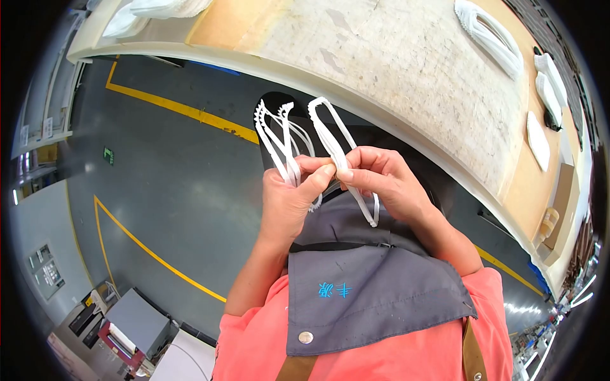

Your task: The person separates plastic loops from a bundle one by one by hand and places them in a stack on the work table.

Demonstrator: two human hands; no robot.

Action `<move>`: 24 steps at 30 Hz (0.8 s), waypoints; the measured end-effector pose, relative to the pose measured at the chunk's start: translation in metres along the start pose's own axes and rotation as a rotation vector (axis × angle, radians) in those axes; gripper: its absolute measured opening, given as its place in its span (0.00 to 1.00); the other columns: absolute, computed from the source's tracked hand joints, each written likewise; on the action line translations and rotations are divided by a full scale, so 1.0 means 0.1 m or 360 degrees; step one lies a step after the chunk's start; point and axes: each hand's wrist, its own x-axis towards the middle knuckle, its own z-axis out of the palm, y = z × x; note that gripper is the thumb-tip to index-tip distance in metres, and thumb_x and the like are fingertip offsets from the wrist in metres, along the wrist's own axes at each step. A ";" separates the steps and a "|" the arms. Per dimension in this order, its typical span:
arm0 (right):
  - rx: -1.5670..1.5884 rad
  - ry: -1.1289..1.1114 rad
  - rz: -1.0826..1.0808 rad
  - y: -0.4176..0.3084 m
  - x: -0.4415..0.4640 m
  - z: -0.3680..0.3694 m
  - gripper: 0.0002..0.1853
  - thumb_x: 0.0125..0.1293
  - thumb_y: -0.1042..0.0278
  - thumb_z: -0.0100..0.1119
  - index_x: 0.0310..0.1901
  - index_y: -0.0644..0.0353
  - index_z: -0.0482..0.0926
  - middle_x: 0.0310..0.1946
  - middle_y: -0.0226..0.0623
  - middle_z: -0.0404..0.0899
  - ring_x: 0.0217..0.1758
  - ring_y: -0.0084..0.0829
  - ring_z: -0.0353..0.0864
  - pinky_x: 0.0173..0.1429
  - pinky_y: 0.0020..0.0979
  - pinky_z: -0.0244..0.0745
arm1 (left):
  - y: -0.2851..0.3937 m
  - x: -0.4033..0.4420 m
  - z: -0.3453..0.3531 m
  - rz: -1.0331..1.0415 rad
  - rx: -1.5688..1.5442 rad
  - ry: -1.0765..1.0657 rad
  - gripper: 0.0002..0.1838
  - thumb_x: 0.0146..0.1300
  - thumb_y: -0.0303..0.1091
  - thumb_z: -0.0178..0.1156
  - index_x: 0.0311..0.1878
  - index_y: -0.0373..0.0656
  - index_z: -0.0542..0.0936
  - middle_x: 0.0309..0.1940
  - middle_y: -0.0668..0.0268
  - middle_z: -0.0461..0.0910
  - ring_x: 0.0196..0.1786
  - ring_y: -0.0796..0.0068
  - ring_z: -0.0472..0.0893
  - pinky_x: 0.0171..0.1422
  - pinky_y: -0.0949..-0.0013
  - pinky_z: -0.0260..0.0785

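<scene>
White looped strips with toothed edges hang between my hands, above my lap. My left hand (289, 197) is closed around one bundle of white strips (278, 143), whose ends fan out past the fingers. With thumb and fingers pinched, my right hand (384, 181) holds a second white looped strip (327, 136) close to the left thumb. The fingertips of both hands meet at this second loop. A dark grey apron (381, 298) lies below the hands.
A long worktable (381, 57) curves across the top and right. On it lie a white strip bundle (489, 38), white pieces (548, 98), a white pad (537, 141) and a small bottle (549, 221) by a cardboard piece. Yellow lines (184, 113) mark the grey floor.
</scene>
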 end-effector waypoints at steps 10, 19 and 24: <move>-0.0708 0.0699 -0.0661 0.01 -0.04 0.04 0.06 0.63 0.71 0.61 0.34 0.63 0.76 0.23 0.24 0.73 0.24 0.11 0.67 0.28 0.17 0.63 | -0.15 0.06 -0.07 0.0142 0.0246 0.0408 0.04 0.59 0.23 0.62 0.36 0.33 0.82 0.25 0.76 0.75 0.25 0.91 0.66 0.29 0.83 0.55; -0.0052 0.0214 -0.0181 0.10 0.05 0.04 0.09 0.67 0.65 0.59 0.39 0.63 0.75 0.30 0.22 0.74 0.32 0.11 0.68 0.35 0.17 0.64 | -0.13 0.06 0.07 -0.0091 -0.0098 -0.0043 0.11 0.67 0.31 0.57 0.47 0.33 0.79 0.35 0.69 0.80 0.36 0.84 0.76 0.45 0.79 0.69; -0.0154 0.0171 -0.0233 0.20 0.09 0.01 0.10 0.68 0.64 0.58 0.40 0.64 0.75 0.32 0.24 0.74 0.34 0.11 0.69 0.36 0.17 0.65 | -0.22 0.08 0.05 0.0007 0.0118 0.0028 0.14 0.72 0.37 0.51 0.41 0.36 0.79 0.33 0.71 0.79 0.35 0.85 0.73 0.42 0.79 0.66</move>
